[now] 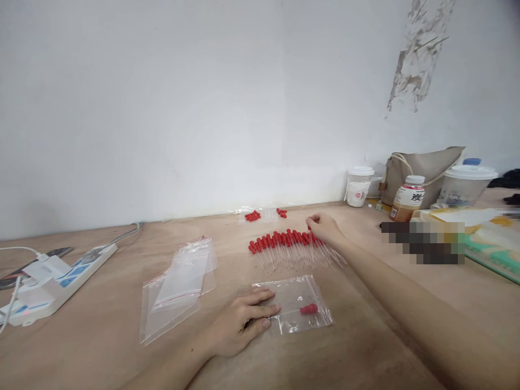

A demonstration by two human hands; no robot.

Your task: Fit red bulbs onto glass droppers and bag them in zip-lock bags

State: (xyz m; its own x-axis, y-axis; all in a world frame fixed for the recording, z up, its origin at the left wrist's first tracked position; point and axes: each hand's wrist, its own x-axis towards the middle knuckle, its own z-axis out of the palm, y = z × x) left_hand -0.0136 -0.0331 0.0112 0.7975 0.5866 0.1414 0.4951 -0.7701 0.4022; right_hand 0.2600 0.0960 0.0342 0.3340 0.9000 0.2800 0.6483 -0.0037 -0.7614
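An informal indoor workspace, whether home or small workshop is unclear: a plain brown surface (109, 330) against a scuffed white wall (162, 108), a white plastic power strip (87, 273), rows of red-topped clear droppers (288, 236), transparent zip bags (182, 281), and a white lidded drink cup (359, 187).

Power strip (83, 271), lidded paper cup (359, 188), bag (426, 168)

Cannot see the stretch of clear bag (296, 297) under the left hand (234, 320), nor all of the droppers (289, 238), partly hidden behind the right hand (322, 225). Cannot read the tiny logo (357, 195) on the white cup (355, 184), nor identify anything beneath the pixelated patch (426, 242). Cannot follow the power strip (87, 275) past the left edge
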